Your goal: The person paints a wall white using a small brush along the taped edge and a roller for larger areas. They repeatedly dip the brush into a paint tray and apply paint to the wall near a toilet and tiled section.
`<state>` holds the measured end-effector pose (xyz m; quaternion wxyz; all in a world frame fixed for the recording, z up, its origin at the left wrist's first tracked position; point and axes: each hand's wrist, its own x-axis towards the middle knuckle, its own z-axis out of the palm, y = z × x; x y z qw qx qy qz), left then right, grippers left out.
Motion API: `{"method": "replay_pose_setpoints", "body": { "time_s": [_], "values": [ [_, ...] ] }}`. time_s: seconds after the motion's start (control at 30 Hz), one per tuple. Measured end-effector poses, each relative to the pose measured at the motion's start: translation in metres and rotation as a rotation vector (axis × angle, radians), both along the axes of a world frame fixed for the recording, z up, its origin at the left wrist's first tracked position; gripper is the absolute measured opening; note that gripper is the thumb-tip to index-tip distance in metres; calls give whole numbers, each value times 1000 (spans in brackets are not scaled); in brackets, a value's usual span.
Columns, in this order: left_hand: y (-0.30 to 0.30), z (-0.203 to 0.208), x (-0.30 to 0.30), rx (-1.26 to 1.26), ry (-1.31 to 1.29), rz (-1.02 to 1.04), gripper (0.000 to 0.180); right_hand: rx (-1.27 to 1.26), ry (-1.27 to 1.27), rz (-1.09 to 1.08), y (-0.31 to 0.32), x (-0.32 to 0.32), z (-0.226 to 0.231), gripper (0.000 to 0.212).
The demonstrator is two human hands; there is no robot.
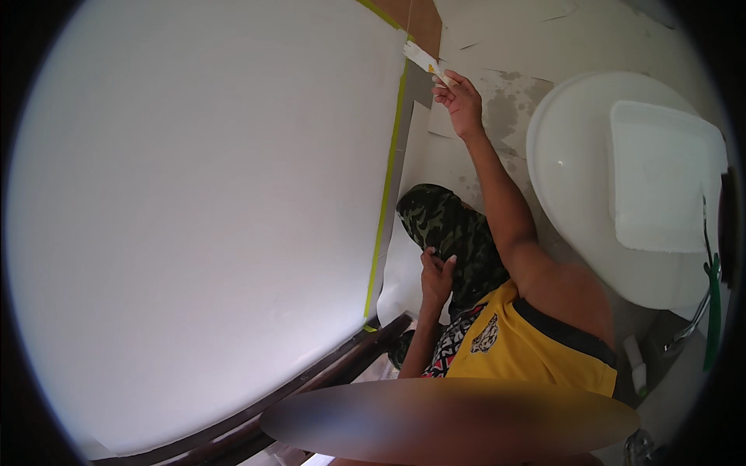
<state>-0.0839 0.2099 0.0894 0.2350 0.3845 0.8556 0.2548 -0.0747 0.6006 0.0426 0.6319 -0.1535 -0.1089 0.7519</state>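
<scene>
My right hand (464,101) is stretched far forward, its fingers closed round the handle of a paintbrush (422,57). White paint coats the brush, and its bristles are at the edge of the white wall panel (202,194), by a strip of yellow-green masking tape (386,186). Whether the bristles press on the surface is hard to tell. My left hand (437,279) rests at my bent knee in camouflage trousers (443,213), thumb and finger apart, with nothing seen in it.
At the right a large white round surface (567,179) carries a white rectangular tray (657,179). A metal-framed tool with a green handle (712,311) leans beside it. Paint-stained sheets (509,101) cover the floor. Dark rails (326,365) run along the lower left. A brown panel (425,27) stands at the top.
</scene>
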Motion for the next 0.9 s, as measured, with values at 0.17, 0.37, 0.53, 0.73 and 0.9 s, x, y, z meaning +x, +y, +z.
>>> {"method": "replay_pose_setpoints", "body": {
  "time_s": [0.17, 0.37, 0.53, 0.73, 0.9],
  "values": [
    [1, 1, 1, -2, -4, -3, 60, 6, -240, -46, 2, -38, -10, 36],
    [1, 1, 0, -5, -15, 11, 60, 27, -322, -267, 11, -34, -13, 33],
    [1, 1, -1, 18, -17, 0, 59, 96, -513, -16, 12, -32, -10, 30],
    [0, -1, -1, -2, -50, 23, 59, 89, -419, -240, 8, -31, -9, 30],
    [2, 1, 0, 8, -35, 24, 59, 81, -438, -29, 6, -17, -8, 25]
  ]
}}
